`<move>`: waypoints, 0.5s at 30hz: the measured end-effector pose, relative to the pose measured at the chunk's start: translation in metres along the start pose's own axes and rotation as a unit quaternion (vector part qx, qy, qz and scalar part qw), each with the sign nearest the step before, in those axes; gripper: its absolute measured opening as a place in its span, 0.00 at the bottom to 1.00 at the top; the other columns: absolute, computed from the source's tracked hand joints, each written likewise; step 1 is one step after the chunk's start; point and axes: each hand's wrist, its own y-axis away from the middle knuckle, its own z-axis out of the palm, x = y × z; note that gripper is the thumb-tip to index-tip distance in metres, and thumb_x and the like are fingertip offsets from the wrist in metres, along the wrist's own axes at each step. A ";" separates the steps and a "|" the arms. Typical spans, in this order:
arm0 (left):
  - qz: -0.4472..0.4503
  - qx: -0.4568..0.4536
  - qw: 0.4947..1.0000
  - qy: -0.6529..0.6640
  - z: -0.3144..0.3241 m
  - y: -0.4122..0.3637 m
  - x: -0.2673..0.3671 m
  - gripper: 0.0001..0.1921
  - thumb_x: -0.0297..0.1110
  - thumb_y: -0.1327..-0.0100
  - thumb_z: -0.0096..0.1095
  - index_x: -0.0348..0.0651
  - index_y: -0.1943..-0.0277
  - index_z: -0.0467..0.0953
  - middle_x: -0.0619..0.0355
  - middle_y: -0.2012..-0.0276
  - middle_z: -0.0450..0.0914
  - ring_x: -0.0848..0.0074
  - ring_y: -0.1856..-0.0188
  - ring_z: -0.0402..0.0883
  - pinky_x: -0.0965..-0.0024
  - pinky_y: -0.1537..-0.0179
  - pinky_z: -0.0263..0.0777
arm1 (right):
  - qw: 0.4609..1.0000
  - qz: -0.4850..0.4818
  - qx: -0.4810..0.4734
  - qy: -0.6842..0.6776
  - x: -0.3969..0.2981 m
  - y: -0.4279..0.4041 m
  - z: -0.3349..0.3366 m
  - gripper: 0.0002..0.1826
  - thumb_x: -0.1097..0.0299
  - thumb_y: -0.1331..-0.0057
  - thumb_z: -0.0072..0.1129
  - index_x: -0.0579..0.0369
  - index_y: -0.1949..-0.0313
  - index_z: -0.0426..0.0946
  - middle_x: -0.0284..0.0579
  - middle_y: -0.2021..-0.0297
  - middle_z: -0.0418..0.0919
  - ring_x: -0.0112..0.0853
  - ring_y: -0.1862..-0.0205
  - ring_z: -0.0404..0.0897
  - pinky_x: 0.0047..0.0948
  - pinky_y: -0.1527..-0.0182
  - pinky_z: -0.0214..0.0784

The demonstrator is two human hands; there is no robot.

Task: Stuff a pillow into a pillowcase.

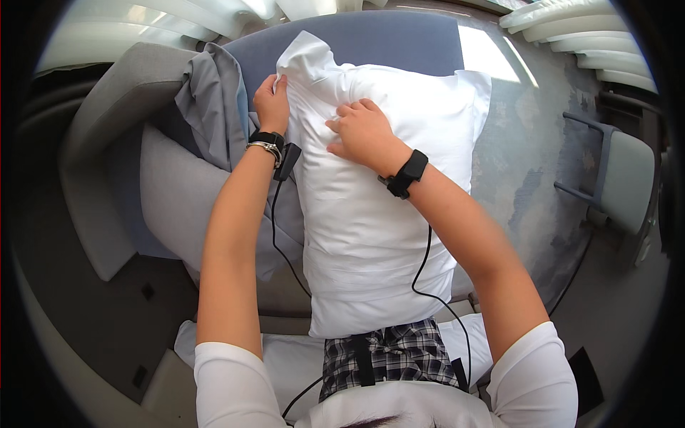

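Note:
A plump pillow in a white pillowcase lies lengthwise before me, its near end by my plaid bottoms. My left hand pinches the edge of the pillowcase near its far left corner, where a loose flap of fabric stands up. On the upper middle of the pillow rests my right hand, fingers spread and slightly bent, touching the cloth without gripping it. The far right corner of the case sticks out as a flat flange. Creases run across the pillow's length. Both wrists carry black straps with cables.
Beneath the pillow is a blue-grey upholstered sofa with a grey armrest. Grey cloth and a grey cushion lie at left. At right stands a chair on patterned carpet. Behind me lies white bedding.

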 end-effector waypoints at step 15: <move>-0.151 -0.036 0.988 -0.010 -0.018 -0.037 -0.029 0.14 0.41 0.30 0.63 0.39 0.56 0.86 0.62 0.67 0.83 0.81 0.67 0.77 0.75 0.62 0.70 | 0.990 -0.047 0.128 -0.031 -0.004 0.035 -0.014 0.28 0.55 0.36 0.64 0.42 0.37 0.75 0.46 0.31 0.67 0.40 0.26 0.60 0.47 0.24 0.46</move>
